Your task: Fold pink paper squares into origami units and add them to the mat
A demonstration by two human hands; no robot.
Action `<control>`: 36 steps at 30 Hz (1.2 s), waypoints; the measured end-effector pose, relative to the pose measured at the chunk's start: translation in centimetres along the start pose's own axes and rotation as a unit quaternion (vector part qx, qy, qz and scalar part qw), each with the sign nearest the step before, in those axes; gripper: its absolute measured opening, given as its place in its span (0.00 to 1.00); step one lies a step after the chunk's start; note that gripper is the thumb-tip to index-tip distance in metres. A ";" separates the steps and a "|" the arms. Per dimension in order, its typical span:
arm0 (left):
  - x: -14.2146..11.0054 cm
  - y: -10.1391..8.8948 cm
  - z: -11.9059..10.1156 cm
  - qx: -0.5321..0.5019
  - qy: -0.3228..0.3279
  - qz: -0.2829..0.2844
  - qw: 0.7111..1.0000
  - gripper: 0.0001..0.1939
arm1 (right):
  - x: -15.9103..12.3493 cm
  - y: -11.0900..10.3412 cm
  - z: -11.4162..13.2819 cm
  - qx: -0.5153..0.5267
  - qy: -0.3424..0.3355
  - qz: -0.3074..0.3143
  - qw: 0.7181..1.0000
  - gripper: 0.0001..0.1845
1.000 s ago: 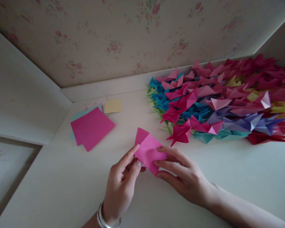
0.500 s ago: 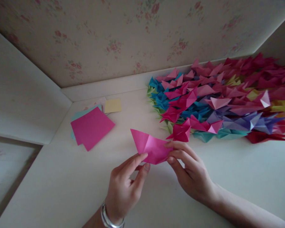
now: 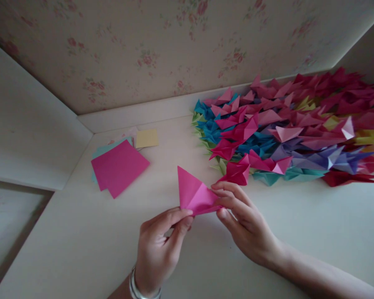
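Observation:
A partly folded sheet of pink origami paper [image 3: 195,193] is held between both hands above the white table. My left hand [image 3: 163,241], with a silver bracelet at the wrist, pinches its lower left edge between thumb and fingers. My right hand [image 3: 246,220] grips the right end, thumb below and fingers on top, hiding that end. The paper's left corner stands up in a point, and a crease runs down its middle. Just behind the right hand lies a folded magenta paper piece [image 3: 238,171] at the near edge of a pile.
A large pile of folded paper pieces [image 3: 280,124] in many colours covers the back right, against the wall. At the left lie flat magenta sheets [image 3: 121,168], light blue sheets [image 3: 99,151] and a small yellow sheet [image 3: 147,138]. A white panel [image 3: 28,116] bounds the left side.
The paper has tilted, its left corner now standing more upright. My left hand has moved slightly left and down, and the right-hand fingers have shifted slightly left over the paper.

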State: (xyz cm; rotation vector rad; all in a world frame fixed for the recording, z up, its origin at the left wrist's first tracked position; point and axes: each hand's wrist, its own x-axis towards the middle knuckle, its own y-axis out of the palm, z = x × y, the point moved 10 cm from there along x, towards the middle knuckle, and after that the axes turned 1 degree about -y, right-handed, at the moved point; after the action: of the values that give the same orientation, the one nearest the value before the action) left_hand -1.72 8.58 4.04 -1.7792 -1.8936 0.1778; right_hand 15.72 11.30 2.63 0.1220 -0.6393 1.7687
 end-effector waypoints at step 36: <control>-0.1 0.6 2.0 -0.106 -0.116 -0.011 0.987 0.07 | -0.8 0.5 -1.7 0.110 0.151 -0.020 0.982 0.18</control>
State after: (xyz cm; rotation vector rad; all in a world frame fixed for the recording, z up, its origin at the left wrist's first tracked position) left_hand -2.14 9.11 2.06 -1.9468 -2.1660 0.1881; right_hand 15.88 11.34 0.68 0.0165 -0.2217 1.7685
